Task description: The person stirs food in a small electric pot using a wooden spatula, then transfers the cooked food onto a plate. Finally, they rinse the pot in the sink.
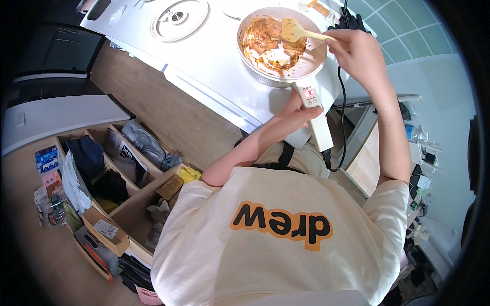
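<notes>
My left hand (296, 113) is wrapped around the cream handle (318, 128) of an electric frying pan, with its thumb below the lit control panel. The pan (312, 63) stands at the edge of a white table. Pieces of sauced, browned meat (264, 36) cover much of its floor, with whitish and reddish sauce around them. In my right hand (358, 51) is the handle of a pale yellow spatula (293, 30), whose blade rests on the meat. A black power cord (343, 122) plugs into the end of the pan's handle and runs up past my right wrist.
A round pan lid (178, 17) lies on the white table (206, 57) at left. Behind the pan are a food packet (321, 8) and black gloves (356, 23). A wooden divided shelf (134, 195) holding bags and boxes stands at lower left. Green tiles (411, 28) line the wall.
</notes>
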A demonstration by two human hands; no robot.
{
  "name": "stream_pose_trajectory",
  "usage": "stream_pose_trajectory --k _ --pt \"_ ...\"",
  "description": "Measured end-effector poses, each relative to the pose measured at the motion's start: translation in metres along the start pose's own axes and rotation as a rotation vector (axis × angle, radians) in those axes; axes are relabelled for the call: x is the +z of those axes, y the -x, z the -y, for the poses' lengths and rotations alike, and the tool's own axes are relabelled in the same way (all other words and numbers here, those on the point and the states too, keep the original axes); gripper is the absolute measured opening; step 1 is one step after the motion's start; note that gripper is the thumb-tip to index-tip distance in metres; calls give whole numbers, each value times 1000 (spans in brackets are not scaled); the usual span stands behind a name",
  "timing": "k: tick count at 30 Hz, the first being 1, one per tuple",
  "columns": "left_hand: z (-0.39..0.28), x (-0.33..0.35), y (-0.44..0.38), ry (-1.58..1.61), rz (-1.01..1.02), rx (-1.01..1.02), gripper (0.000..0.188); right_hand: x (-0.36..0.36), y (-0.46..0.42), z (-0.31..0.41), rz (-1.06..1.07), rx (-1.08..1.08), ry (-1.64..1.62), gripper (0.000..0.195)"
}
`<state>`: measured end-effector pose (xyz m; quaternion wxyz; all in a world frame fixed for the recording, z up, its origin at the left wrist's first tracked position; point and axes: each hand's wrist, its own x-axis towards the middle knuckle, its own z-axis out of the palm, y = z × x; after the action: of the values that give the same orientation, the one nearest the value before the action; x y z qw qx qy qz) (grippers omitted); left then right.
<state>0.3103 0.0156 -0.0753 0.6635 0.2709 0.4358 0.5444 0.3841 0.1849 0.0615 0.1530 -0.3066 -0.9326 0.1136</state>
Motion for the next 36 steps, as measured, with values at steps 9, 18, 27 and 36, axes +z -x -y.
stream_pose_trajectory --k 9,18,27,36 --pt "-1 0 0 -17 -1 6 45 13 2 -16 -68 148 -64 27" --pt "0 -1 1 -18 -16 10 46 2 23 -5 133 210 -153 29" --pt "-6 2 2 -25 -21 -29 44 36 12 -11 3 240 -43 31" --pt "-1 -1 1 -15 -32 -21 41 12 18 15 78 130 -91 27"
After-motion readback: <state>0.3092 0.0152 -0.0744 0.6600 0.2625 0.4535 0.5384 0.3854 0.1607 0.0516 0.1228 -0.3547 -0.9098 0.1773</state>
